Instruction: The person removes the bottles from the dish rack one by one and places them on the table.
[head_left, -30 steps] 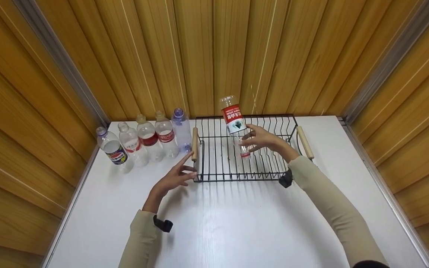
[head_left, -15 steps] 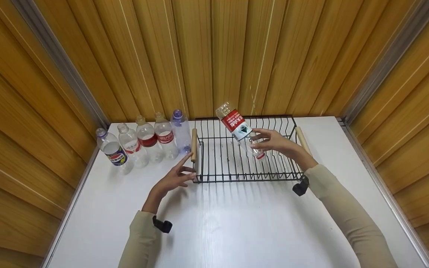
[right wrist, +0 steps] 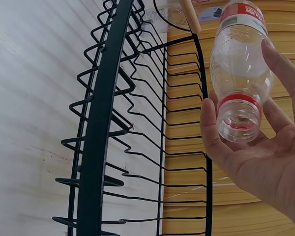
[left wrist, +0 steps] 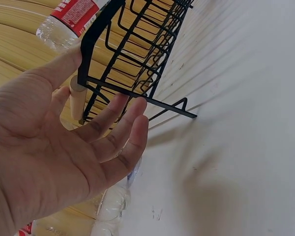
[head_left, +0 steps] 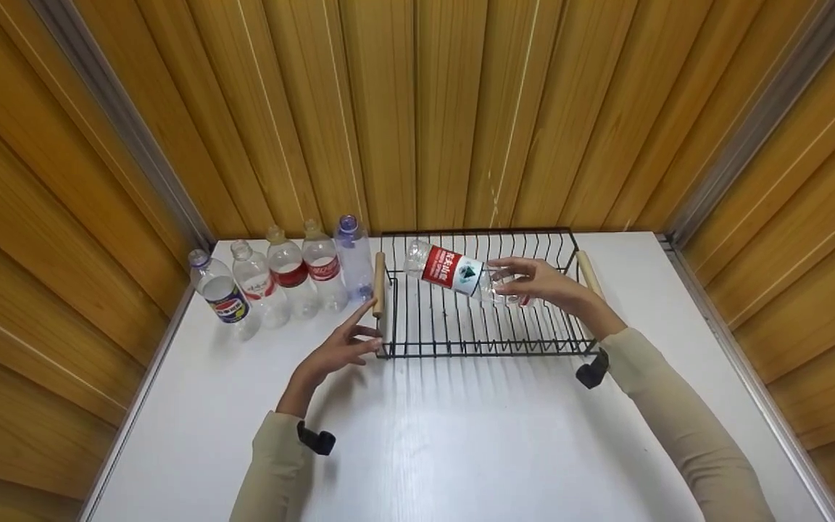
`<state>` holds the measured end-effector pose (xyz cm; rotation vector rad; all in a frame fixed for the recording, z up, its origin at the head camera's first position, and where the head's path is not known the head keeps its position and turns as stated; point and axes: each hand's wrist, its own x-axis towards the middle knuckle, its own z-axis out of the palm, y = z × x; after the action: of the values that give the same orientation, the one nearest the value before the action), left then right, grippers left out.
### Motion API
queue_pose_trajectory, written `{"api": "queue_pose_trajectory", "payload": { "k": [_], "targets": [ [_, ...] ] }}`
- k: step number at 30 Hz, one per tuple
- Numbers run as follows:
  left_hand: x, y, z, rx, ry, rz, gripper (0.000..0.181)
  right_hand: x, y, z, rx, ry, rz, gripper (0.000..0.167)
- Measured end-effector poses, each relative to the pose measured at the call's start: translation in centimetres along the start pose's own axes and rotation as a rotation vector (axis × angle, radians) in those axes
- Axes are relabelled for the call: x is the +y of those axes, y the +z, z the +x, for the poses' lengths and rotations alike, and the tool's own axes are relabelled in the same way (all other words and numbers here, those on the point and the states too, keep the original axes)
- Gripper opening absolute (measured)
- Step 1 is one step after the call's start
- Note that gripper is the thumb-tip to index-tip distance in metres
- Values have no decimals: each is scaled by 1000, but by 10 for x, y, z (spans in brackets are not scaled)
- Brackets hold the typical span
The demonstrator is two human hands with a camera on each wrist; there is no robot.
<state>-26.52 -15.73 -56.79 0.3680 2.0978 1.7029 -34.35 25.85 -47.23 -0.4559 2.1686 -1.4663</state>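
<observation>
In the head view my right hand [head_left: 537,281] grips a clear plastic water bottle [head_left: 452,272] with a red and white label. It lies tilted near level above the black wire dish rack [head_left: 446,354], its base to the left. The right wrist view shows the fingers around the neck end of the bottle [right wrist: 241,64], with a red ring at the uncapped mouth. My left hand [head_left: 334,349] touches the rack's left front corner beside a wooden handle [head_left: 379,284]. The left wrist view shows its thumb against the black frame [left wrist: 91,42], its fingers loosely bent.
Several uncapped plastic bottles stand in a row left of the rack, from a purple-tinted bottle [head_left: 354,254] to one with a blue label [head_left: 222,297]. Another wooden handle [head_left: 588,274] is on the rack's right side. Wood-panelled walls [head_left: 446,109] border the white table [head_left: 432,442].
My right hand has moved right and tipped the bottle from near upright, mouth down, to almost level. The bottle's base has swung left and downward. My left hand has stayed at the rack.
</observation>
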Motion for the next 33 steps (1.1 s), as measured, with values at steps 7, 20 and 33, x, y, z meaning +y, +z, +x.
{"api": "queue_pose_trajectory", "payload": {
  "k": [7,20,33],
  "targets": [
    [7,2,-2,21,44,59,81,2,-2,-5,-45,-57,31,65],
    [37,-1,7,302,216,211,63,1,5,-15,-93,-97,-24,59],
    [71,13,15,-26,343,276,57,-4,14,-24,-96,-108,-76,61]
  ]
}}
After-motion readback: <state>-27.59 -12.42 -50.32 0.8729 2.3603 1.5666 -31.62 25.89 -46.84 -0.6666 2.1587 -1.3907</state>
